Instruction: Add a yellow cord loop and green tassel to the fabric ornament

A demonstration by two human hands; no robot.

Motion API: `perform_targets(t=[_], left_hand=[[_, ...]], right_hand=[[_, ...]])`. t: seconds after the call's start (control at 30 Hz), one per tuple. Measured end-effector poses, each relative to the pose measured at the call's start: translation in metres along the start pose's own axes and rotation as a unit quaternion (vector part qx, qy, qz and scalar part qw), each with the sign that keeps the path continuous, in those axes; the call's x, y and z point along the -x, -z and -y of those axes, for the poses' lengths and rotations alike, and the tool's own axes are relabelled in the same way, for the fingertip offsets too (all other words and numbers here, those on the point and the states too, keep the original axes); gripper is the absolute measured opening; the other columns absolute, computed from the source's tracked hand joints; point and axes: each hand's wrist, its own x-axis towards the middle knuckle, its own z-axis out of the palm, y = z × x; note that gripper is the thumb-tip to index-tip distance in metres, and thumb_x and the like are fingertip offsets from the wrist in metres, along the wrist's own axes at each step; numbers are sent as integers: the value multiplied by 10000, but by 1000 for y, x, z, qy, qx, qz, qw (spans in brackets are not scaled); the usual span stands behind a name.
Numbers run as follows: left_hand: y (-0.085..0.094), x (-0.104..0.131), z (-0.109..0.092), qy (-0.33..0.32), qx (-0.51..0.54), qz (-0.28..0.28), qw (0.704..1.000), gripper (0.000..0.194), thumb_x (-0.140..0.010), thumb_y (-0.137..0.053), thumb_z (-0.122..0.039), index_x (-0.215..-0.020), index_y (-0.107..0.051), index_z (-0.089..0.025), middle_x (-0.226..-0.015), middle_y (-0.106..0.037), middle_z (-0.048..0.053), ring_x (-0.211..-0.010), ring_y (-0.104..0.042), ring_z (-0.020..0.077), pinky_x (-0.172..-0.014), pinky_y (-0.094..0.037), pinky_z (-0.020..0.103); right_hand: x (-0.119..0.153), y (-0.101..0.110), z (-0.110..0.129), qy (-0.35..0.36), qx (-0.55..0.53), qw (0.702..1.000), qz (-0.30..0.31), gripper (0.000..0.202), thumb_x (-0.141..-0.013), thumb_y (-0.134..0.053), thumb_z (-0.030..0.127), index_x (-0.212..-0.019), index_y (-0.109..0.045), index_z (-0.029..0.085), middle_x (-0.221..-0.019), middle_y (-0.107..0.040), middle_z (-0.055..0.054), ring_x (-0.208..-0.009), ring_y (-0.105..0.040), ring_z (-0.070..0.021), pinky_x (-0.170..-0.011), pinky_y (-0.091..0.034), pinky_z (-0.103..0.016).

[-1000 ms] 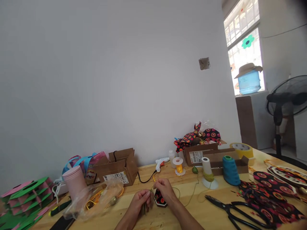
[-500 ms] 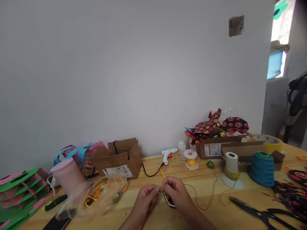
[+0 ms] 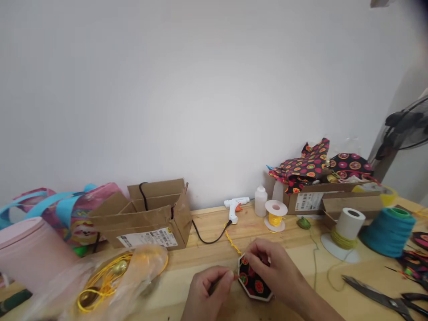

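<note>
A white-edged, many-sided piece with dark fruit-print fabric (image 3: 258, 286) lies near the front of the wooden table. My right hand (image 3: 272, 267) rests over its upper right part, thumb and forefinger pinched at its top edge. Just left of the piece is my left hand (image 3: 212, 292), its thumb and forefinger pressed together; whatever is between them is too small to make out. A twisted yellow cord (image 3: 232, 240) runs up from the top of the piece toward a white glue gun (image 3: 234, 209).
Cardboard box (image 3: 147, 223) and plastic bag with yellow cord (image 3: 110, 281) are at left. On the right stand a yellow-thread spool (image 3: 276, 216), a white roll (image 3: 349, 225), a blue thread cone (image 3: 389, 232) and scissors (image 3: 374, 294). A fabric-filled box (image 3: 301, 203) is behind.
The view has shifted closer to the table. My hands have moved apart, and much more of the fabric piece now shows between and under them.
</note>
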Motion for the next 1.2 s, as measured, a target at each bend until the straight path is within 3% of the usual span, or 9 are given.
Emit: perform_targets(t=[0.07,0.13,0.27,0.5,0.7,0.87,1.0,1.2], left_hand=[[1,-1,-1,8,-23,6,1000,344,-666,-541,-460,-600,-624,-132,-443,-354,-59,-441,-294,83,-406,-241,182],[2,-1,-3,-4,-59,-4,998,299,-690,-534,-414,-626,-636,-140,-482,-437,-38,-485,-363,98,-450,-301,181],[2,-1,-9,-31,-110,-4,993,257,-723,-507,-347,-626,-645,-153,-562,-572,-4,-567,-473,129,-530,-380,184],[-3,0,-9,-91,-190,14,977,230,-742,-485,-279,-637,-660,-173,-575,-646,0,-555,-558,136,-540,-426,172],[-4,-3,-7,-93,-217,60,970,232,-763,-461,-263,-760,-685,-200,-645,-676,1,-614,-597,150,-580,-447,189],[-4,0,-10,-100,-230,65,966,260,-761,-450,-274,-655,-670,-185,-541,-619,-9,-550,-559,141,-537,-428,184],[-6,1,-10,-71,-215,60,972,265,-755,-450,-290,-618,-642,-170,-531,-572,-16,-540,-513,129,-526,-395,176],[-8,0,-12,14,-143,36,989,300,-745,-456,-320,-514,-557,-157,-436,-338,-61,-446,-337,92,-432,-279,179]], right_hand=[[2,5,6,109,107,987,-47,99,-716,-464,169,-664,-547,168,-608,-511,0,-587,-447,-132,-546,-320,-249],[4,7,11,208,165,963,-54,91,-714,-481,135,-691,-558,179,-642,-531,-9,-623,-455,-143,-568,-310,-262],[8,1,6,296,188,936,-40,104,-698,-509,99,-664,-569,177,-605,-541,-16,-588,-443,-139,-541,-287,-259],[8,-10,-16,293,168,940,-47,87,-668,-534,94,-644,-575,168,-583,-543,-22,-579,-449,-141,-531,-288,-257],[10,-9,-19,264,171,948,-40,82,-700,-527,126,-669,-580,181,-615,-557,-16,-598,-459,-138,-538,-292,-255],[10,-12,-21,273,204,940,-32,114,-733,-495,129,-678,-577,186,-625,-555,-16,-623,-460,-139,-555,-296,-259],[9,-14,-23,278,204,938,-29,132,-729,-477,100,-653,-555,174,-613,-550,-12,-597,-453,-128,-546,-308,-248],[13,-14,-25,175,111,978,-1,120,-706,-491,88,-631,-519,178,-587,-504,16,-569,-460,-107,-526,-347,-212]])
